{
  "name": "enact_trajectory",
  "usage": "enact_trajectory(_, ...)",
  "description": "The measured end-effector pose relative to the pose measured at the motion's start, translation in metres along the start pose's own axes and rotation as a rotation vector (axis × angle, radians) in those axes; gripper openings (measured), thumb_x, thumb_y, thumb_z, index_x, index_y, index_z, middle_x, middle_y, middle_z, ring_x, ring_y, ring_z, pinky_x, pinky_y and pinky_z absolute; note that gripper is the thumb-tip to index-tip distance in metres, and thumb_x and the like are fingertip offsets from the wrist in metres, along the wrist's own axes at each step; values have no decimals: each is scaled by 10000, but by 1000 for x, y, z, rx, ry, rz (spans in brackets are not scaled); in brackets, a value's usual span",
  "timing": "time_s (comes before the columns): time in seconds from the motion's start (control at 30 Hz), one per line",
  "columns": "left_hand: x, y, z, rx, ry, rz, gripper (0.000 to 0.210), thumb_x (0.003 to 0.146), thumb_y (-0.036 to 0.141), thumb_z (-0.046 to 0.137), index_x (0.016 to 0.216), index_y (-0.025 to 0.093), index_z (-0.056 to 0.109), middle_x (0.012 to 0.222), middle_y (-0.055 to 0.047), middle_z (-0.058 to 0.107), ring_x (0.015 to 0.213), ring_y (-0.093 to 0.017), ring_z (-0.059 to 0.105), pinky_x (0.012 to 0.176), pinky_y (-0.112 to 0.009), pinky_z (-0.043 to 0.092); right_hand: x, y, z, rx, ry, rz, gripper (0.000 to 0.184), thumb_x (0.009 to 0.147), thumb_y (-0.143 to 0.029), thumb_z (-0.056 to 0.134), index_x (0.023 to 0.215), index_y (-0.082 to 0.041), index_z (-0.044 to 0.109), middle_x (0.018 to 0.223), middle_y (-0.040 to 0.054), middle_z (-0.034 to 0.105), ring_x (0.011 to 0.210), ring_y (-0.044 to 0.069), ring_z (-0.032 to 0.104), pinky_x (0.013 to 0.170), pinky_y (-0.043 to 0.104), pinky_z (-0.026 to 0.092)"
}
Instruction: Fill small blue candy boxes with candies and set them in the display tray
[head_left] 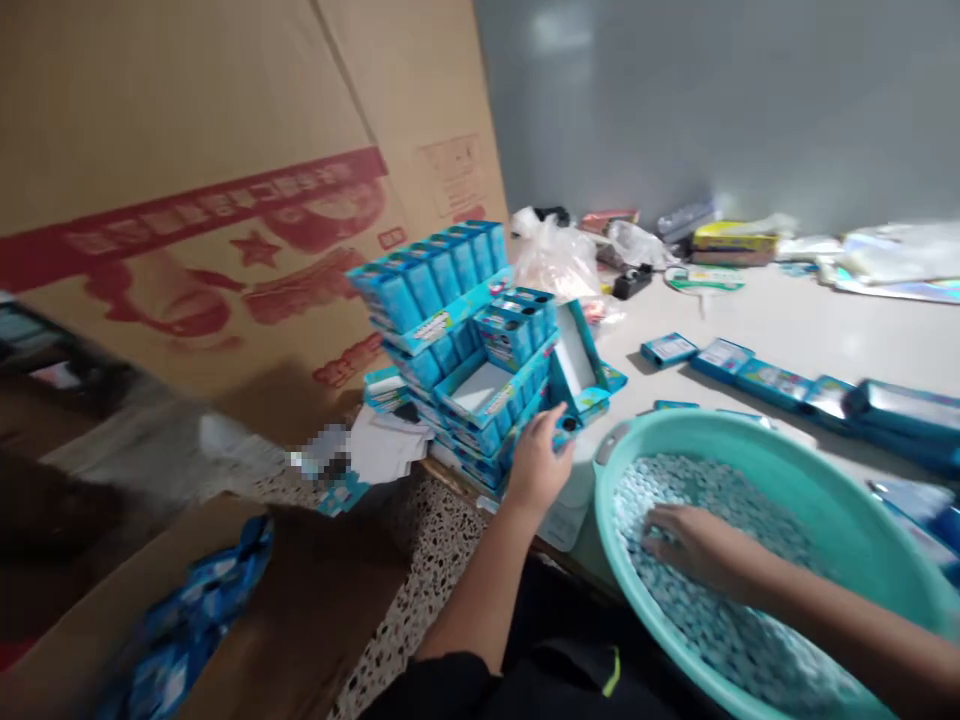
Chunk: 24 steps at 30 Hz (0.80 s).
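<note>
My left hand (541,455) is closed around a small blue box (564,432) that has a dark round opening on its end. Just beyond it stands a stack of blue display trays (491,415) filled with similar small boxes. An open display carton (581,365) with a white inside leans against the stack's right side. In a wide turquoise basin (609,520), my right hand (686,540) reaches down with curled fingers into a heap of small pale-blue pieces (720,625). Its fingertips are partly hidden among them.
A row of blue boxes (772,382) runs along the table at right. Plastic bags (555,255) and a yellow box (733,243) lie by the grey wall. A large cardboard carton (247,220) rises at left. Below, an open carton (225,600) contains blue packages.
</note>
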<state>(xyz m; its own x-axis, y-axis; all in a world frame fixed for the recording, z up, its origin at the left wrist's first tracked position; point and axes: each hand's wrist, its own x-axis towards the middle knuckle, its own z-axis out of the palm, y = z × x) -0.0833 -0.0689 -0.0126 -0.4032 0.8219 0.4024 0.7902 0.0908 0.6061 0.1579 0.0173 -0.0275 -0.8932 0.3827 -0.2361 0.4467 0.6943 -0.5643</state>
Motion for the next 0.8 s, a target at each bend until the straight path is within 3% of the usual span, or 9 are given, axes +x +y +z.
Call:
enact_trajectory(0.13,8,12,0,-203,191,-32,522,837,264,792,1321,262,597,1253,-94,728,1192,-287,696,1098,-519,544,1,3,-19,234,57,76,197,886,-336,543,736,-256,643,745,85,705,708,290,663,665,404,447)
enact_trajectory(0.2,10,30,1,-308,260,44,506,830,320,818,1286,268,604,1253,-79,732,1199,-296,694,1112,-532,541,1,9,-30,375,198,100,216,875,-357,561,712,-228,619,678,45,652,663,236,602,636,355,402)
enact_trajectory(0.27,12,52,4,-398,251,130,496,831,324,824,1273,273,604,1254,-70,731,1200,-297,694,1116,-530,546,1,15,-43,566,386,134,288,880,-431,560,696,-212,604,633,11,588,608,183,533,589,311,368)
enact_trajectory(0.4,15,88,25,-517,53,138,548,813,297,834,1299,284,581,1245,-65,736,1212,-280,690,1115,-497,550,-2,24,-67,1001,755,146,348,846,-523,613,696,-210,581,592,-27,495,514,123,413,489,264,302)
enact_trajectory(0.53,16,100,58,-618,-318,88,529,781,244,830,1261,265,610,1201,-62,748,1176,-257,706,1072,-466,569,-4,26,-83,1343,1030,78,300,774,-484,686,729,-215,560,621,-35,481,502,103,374,437,234,248)
enact_trajectory(0.67,19,99,74,-529,-683,187,498,751,185,832,1212,263,661,1196,-64,742,1143,-261,707,1051,-457,569,-3,25,-88,1504,1065,50,265,768,-442,665,730,-217,530,627,-44,433,497,91,328,430,232,219)
enact_trajectory(0.8,27,98,75,-443,-731,157,489,766,200,813,1230,236,661,1238,-98,725,1169,-298,688,1065,-505,549,-1,25,-86,1585,990,87,238,766,-402,653,729,-224,499,640,-34,416,512,96,314,435,245,199)
